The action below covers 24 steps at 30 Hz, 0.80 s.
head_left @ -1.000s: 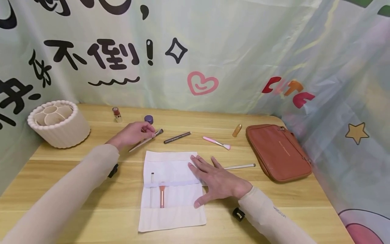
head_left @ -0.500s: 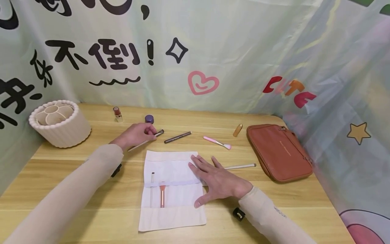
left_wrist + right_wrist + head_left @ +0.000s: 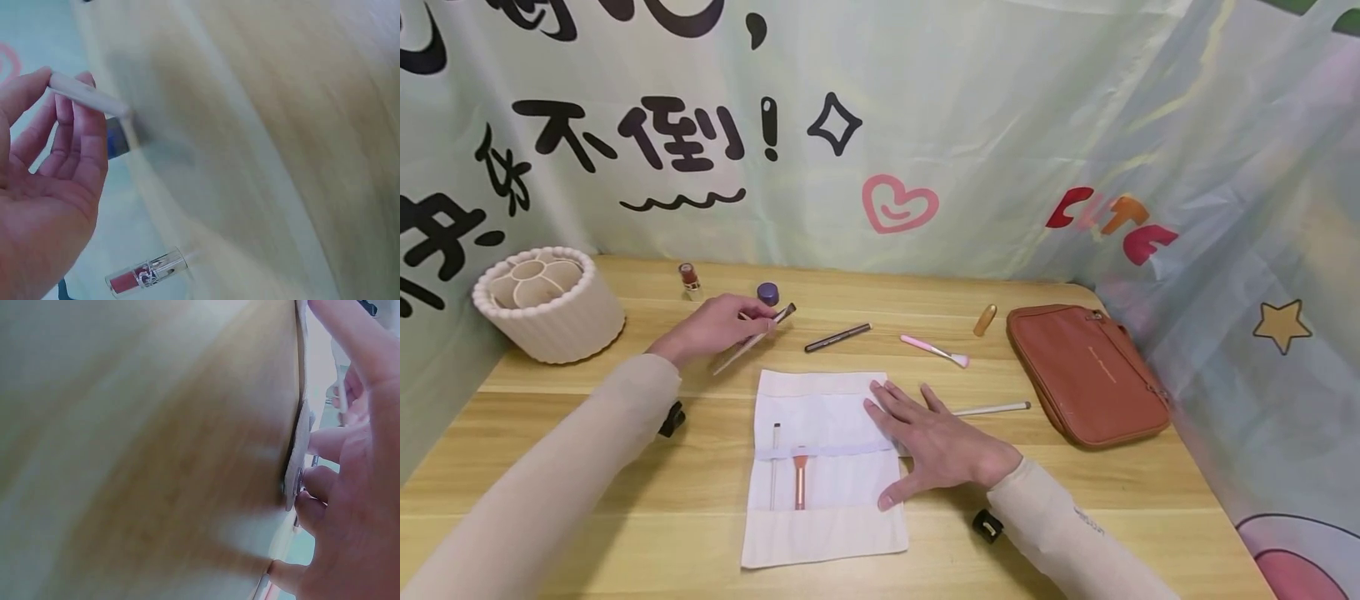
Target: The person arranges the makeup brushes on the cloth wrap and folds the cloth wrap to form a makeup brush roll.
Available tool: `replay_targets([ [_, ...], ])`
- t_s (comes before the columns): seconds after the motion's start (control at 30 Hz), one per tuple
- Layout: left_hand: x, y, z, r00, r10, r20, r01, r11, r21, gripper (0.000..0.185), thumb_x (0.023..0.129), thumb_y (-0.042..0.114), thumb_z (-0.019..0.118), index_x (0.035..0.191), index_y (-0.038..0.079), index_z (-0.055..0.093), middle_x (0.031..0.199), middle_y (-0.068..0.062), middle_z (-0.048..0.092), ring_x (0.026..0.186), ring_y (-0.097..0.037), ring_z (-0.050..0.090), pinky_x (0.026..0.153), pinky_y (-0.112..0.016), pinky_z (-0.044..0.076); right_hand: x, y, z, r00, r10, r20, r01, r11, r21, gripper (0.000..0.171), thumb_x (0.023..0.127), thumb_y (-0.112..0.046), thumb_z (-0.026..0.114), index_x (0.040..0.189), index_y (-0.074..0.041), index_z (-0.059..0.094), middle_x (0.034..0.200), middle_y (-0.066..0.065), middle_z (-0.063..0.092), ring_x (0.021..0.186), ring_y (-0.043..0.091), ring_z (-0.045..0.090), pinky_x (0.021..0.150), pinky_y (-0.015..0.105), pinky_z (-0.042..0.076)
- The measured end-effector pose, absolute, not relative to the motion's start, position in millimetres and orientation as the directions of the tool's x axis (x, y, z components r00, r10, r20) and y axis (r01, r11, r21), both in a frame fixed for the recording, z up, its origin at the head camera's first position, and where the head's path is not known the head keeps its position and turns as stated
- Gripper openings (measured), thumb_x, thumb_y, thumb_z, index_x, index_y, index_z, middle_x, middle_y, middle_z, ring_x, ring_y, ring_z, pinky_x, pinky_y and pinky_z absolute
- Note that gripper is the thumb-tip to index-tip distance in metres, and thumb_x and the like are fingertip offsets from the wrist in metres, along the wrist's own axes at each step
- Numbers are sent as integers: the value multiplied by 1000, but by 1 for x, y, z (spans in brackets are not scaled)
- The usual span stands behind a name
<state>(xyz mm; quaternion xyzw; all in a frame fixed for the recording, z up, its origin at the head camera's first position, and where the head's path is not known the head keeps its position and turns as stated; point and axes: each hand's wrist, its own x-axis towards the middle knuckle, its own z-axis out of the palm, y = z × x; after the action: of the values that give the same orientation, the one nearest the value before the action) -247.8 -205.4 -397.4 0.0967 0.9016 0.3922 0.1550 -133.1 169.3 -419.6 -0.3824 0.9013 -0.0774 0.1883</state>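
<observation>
My left hand (image 3: 715,327) pinches a thin brush (image 3: 752,338) between thumb and fingertips, its shaft lifted at a slant above the table (image 3: 625,467), dark bristle end toward the back wall. The left wrist view confirms the pale handle (image 3: 87,97) lying across my curled fingers (image 3: 78,134). My right hand (image 3: 936,446) lies flat, fingers spread and straight, pressing the right edge of the white cloth roll (image 3: 823,467), which is spread open at the middle of the table. The right wrist view is blurred; it shows only fingers (image 3: 331,440) against the cloth edge.

Two items sit under the roll's band: a slim white stick (image 3: 773,467) and a pink-handled brush (image 3: 800,479) beside it.

Just behind my left hand stand a small purple jar (image 3: 767,292) and a small red bottle (image 3: 688,280). A ribbed cream holder (image 3: 550,312) stands at the far left. To the right of the held brush lie a dark pencil (image 3: 838,337), a pink brush (image 3: 934,351) and an amber tube (image 3: 984,320). A white brush (image 3: 992,409) lies just beyond my right fingers. A brown pouch (image 3: 1086,375) lies at the right end.
</observation>
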Motion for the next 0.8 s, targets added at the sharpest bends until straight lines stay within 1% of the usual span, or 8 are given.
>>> replay_targets([
  [0.17, -243, -201, -393, -912, 345, -220, -31, 478, 878, 43, 114, 29, 61, 150, 5, 62, 142, -22, 67, 118, -32, 72, 99, -38, 63, -133, 170, -419, -637, -715, -289, -658, 699, -278, 130, 84, -83, 74, 176, -16, 13, 185, 7, -2, 172, 29, -1, 135, 70, 5],
  [0.27, -238, -191, -393, -896, 386, -217, -61, 377, 924, 44, 114, 25, 59, 150, 0, 57, 143, -26, 66, 120, -37, 73, 100, -40, 64, -133, 169, -419, -639, -714, -285, -658, 700, -279, 130, 83, -83, 75, 176, -15, 13, 185, 7, -2, 172, 29, -1, 135, 70, 5],
  [0.33, -234, -184, -394, -883, 416, -215, -74, 330, 941, 45, 115, 22, 59, 153, -1, 54, 145, -27, 65, 121, -38, 73, 99, -41, 64, -133, 169, -419, -642, -710, -289, -655, 704, -276, 131, 83, -83, 75, 176, -16, 12, 185, 6, -3, 172, 27, -2, 135, 69, 4],
  [0.43, -228, -173, -397, -866, 448, -224, -99, 286, 953, 47, 114, 18, 59, 158, 5, 49, 146, -28, 63, 119, -37, 73, 95, -42, 66, -133, 169, -419, -641, -712, -286, -654, 702, -282, 131, 83, -83, 75, 176, -15, 13, 185, 7, -2, 172, 28, -1, 135, 70, 4],
  [0.57, -221, -158, -401, -844, 491, -216, -91, 266, 960, 59, 113, 14, 61, 168, 17, 39, 142, -27, 60, 112, -31, 73, 90, -43, 68, -133, 168, -419, -642, -709, -291, -655, 705, -272, 132, 82, -84, 74, 176, -16, 12, 185, 6, -3, 172, 27, -2, 135, 69, 3],
  [0.63, -218, -152, -402, -836, 509, -204, -75, 262, 962, 64, 112, 12, 61, 170, 20, 35, 140, -27, 59, 109, -29, 73, 89, -44, 68, -133, 168, -418, -645, -707, -292, -654, 707, -267, 132, 82, -85, 73, 176, -16, 12, 185, 5, -3, 172, 26, -3, 135, 68, 3],
  [0.7, -216, -147, -405, -834, 516, -195, -67, 256, 964, 64, 112, 11, 61, 170, 21, 35, 136, -26, 59, 106, -28, 74, 88, -45, 68, -134, 168, -418, -647, -703, -296, -651, 711, -265, 132, 82, -86, 73, 176, -18, 11, 185, 4, -4, 172, 24, -4, 136, 67, 3],
  [0.8, -215, -141, -408, -836, 516, -187, -69, 239, 969, 62, 112, 9, 61, 168, 18, 37, 131, -25, 60, 104, -29, 74, 89, -45, 68, -134, 168, -418, -648, -700, -300, -648, 714, -266, 132, 82, -86, 72, 177, -19, 11, 185, 3, -4, 172, 23, -4, 136, 67, 2],
])
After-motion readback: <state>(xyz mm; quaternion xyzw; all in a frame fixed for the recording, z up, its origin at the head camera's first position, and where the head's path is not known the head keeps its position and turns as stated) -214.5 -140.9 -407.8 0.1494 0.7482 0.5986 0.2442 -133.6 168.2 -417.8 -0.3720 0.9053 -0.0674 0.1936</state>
